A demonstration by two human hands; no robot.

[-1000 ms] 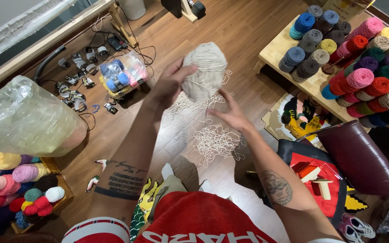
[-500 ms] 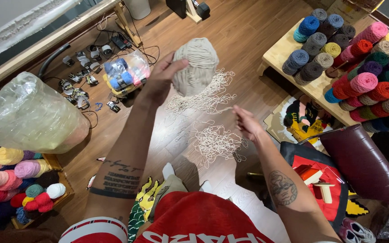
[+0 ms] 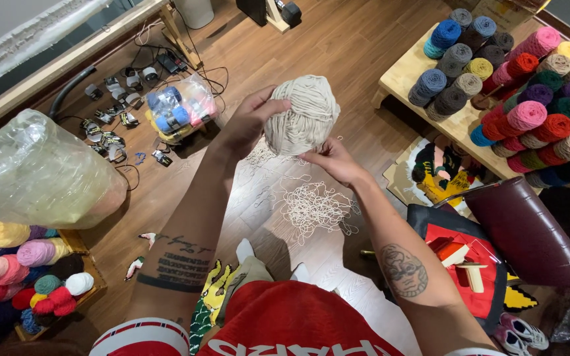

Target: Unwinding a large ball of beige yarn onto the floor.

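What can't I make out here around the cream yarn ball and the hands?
Head view only:
- Far side of the cream yarn ball: hidden by the ball itself.
- Left hand palm: turned away against the ball.
- Right hand fingertips: tucked under the ball; any strand pinched is too thin to tell.
- Loose yarn tangle: its link to the ball is unclear.

Far right: low wooden table (image 3: 409,74) stacked with coloured yarn skeins (image 3: 528,115). Left: clear plastic bag (image 3: 37,175). Near right: maroon cushion (image 3: 529,227). Far left: cables (image 3: 117,125).

Floor: we see warm brown wood planks (image 3: 338,46).
Furniture: we note a pale wooden tabletop (image 3: 407,74), a maroon seat (image 3: 529,227).
Window edge: we see a frayed white curtain (image 3: 28,39).
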